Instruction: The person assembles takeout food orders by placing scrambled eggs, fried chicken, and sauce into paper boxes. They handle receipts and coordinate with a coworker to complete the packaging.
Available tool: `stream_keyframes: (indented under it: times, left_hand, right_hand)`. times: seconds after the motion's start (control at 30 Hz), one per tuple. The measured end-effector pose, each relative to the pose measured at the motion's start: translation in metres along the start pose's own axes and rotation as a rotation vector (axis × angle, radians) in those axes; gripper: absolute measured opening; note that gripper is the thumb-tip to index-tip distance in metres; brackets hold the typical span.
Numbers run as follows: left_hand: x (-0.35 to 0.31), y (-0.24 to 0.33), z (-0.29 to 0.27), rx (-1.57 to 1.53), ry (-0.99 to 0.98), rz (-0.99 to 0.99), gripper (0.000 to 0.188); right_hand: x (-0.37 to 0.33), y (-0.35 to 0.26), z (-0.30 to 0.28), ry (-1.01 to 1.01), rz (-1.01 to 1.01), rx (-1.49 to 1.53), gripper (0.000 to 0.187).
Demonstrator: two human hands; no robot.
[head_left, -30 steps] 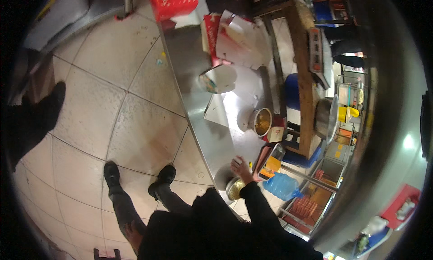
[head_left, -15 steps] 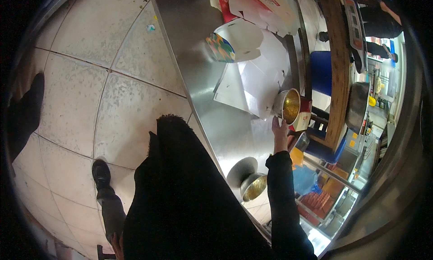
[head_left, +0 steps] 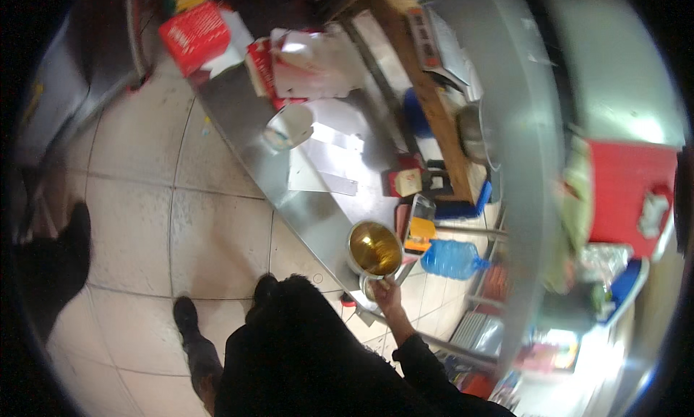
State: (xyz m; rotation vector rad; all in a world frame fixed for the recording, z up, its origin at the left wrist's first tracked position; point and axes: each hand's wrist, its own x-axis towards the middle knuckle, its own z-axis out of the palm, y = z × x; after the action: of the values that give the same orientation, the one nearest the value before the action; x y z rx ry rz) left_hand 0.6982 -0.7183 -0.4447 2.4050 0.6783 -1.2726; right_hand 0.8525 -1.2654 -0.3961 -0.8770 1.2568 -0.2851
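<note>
The bowl of golden liquid (head_left: 374,249) holds its fill, not yet released; the right hand (head_left: 388,295) grips its near rim over the steel counter (head_left: 296,213); the left hand (head_left: 208,392) is too dim to read; the counter's edge runs close left; room opens toward the far white carton (head_left: 295,123); a blue bottle (head_left: 450,260) crowds right.

A round silvery bowl (head_left: 351,252), glossy amber inside, is held open side up in the right hand (head_left: 387,295).
</note>
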Motion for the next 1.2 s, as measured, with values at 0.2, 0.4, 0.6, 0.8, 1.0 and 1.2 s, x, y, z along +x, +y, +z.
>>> stream_keyframes:
  times: [0.2,0.4,0.6,0.8,1.0,1.2]
  left_hand:
    - [-0.021,-0.013,-0.126,0.081,-0.055,0.226,0.053]
    - [-0.072,0.055,-0.257,0.175,-0.129,0.519,0.049]
    - [-0.06,0.256,-0.297,0.362,-0.38,0.879,0.045]
    - [-0.146,0.395,-0.201,0.625,-0.658,1.148,0.042]
    - [-0.35,0.4,-0.038,0.946,-0.985,1.278,0.038]
    - [-0.497,0.352,0.125,1.139,-1.514,1.241,0.035]
  right_hand:
    - [-0.257,0.002,-0.04,0.042,-0.115,-0.244,0.018]
    - [-0.435,-0.048,-0.091,0.147,-0.206,0.081,0.007]
    - [-0.441,-0.047,-0.059,0.261,-0.23,0.293,0.007]
    - [-0.458,0.006,-0.101,0.531,-0.424,0.448,0.01]
    - [-0.514,0.035,-0.244,0.901,-0.49,0.79,0.009]
    - [-0.514,0.07,-0.357,1.134,-0.39,1.075,0.007]
